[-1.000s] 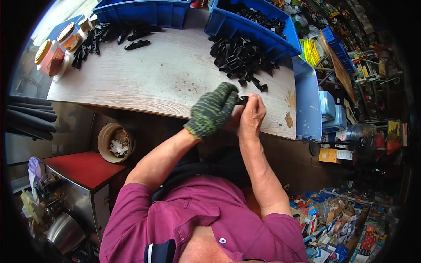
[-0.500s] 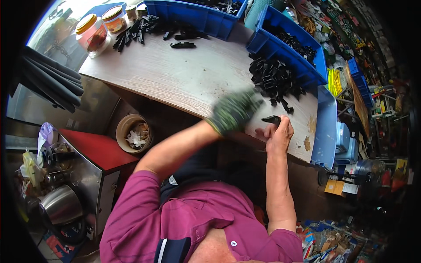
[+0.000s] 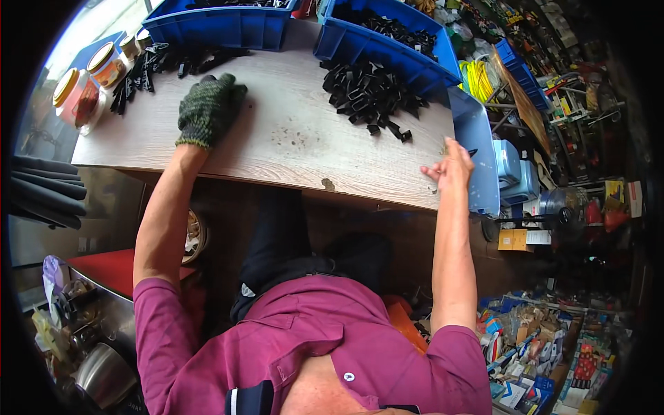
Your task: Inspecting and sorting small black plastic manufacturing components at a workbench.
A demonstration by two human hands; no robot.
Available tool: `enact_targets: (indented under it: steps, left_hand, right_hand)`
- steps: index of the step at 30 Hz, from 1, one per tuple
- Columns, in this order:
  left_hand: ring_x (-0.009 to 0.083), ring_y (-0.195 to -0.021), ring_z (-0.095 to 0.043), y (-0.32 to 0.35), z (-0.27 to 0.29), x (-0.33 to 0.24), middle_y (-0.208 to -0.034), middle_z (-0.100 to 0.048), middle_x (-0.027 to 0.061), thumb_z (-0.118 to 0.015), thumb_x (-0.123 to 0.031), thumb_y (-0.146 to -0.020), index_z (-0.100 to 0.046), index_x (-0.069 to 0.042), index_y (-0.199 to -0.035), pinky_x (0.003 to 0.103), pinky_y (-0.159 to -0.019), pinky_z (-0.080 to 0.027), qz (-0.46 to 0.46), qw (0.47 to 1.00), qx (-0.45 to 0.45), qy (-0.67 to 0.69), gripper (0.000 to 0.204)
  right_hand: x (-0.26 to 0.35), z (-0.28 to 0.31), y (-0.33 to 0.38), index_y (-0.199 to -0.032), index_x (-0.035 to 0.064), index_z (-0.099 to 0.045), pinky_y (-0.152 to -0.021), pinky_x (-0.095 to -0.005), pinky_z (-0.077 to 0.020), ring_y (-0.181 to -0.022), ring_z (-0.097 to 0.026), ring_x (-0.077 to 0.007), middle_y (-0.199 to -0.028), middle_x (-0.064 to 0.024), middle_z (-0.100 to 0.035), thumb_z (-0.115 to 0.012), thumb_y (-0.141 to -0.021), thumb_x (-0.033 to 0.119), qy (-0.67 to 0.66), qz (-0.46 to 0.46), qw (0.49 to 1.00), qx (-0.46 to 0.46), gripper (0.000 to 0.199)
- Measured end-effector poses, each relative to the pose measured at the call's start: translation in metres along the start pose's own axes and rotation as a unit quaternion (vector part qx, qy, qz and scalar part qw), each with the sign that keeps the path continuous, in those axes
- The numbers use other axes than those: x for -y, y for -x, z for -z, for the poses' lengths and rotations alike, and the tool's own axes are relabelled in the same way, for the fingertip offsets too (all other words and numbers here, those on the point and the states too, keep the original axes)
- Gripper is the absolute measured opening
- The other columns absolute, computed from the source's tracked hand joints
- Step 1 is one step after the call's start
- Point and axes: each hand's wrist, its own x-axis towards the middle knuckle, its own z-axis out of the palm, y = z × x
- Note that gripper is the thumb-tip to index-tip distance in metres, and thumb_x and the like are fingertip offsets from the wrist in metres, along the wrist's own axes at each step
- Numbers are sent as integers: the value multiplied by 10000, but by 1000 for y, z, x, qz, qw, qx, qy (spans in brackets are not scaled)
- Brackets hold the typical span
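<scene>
My left hand (image 3: 211, 111), in a dark green knitted glove, is on the table (image 3: 297, 162) near the left heap of black pieces. Its fingers are curled down, and whatever lies under them is hidden. My bare right hand (image 3: 454, 166) is over the table's right edge, beside a light blue bin (image 3: 484, 183). From the far side of its fingers juts the dark tip of a small black piece (image 3: 472, 151); the rest is hidden. A heap of small black plastic pieces (image 3: 370, 93) lies on the table between my hands, farther back.
Two blue crates (image 3: 214, 31) (image 3: 387, 41) holding black pieces stand along the back. Left of them are slim black pieces (image 3: 149, 69) and lidded jars (image 3: 75, 97). A red-topped cabinet (image 3: 114, 266) and a bucket (image 3: 196, 238) stand below left. Crowded goods (image 3: 532, 346) fill the right side.
My left hand has moved left, from near the middle heap to the slim pieces. My right hand has carried the black piece right to the light blue bin. The view has shifted.
</scene>
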Motion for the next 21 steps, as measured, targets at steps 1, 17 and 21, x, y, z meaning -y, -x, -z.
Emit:
enact_targets:
  steps: [1, 17, 21]
  left_hand:
    - [408, -915, -639, 8, 5, -6, -994, -661, 195, -595, -364, -934, -677, -148, -1051, 527, -763, -511, -37, 999, 6, 21, 259]
    - [357, -919, -648, 41, 4, -72, -1016, -703, 134, -677, -251, -905, -661, -88, -1169, 462, -801, -519, -158, 967, -142, 143, 310]
    - [327, -893, -666, 70, -8, -102, -1011, -715, 132, -754, -197, -852, -691, -65, -1110, 442, -811, -517, -180, 912, -171, 327, 297]
  right_hand:
    - [-2, -6, 3, -1063, 14, -598, -443, -454, -585, -388, -449, -154, -506, 5, -348, -746, -870, 292, -1, 1, 1000, 0, 369]
    - [-6, -46, 1, -916, 15, -614, -365, -321, -447, -360, -375, -111, -588, -5, -434, -752, -843, 323, 277, -29, 957, 82, 345]
    - [-12, -43, 21, -965, 20, -628, -396, -344, -505, -363, -413, -122, -523, 14, -404, -727, -869, 327, 149, -35, 983, 97, 337]
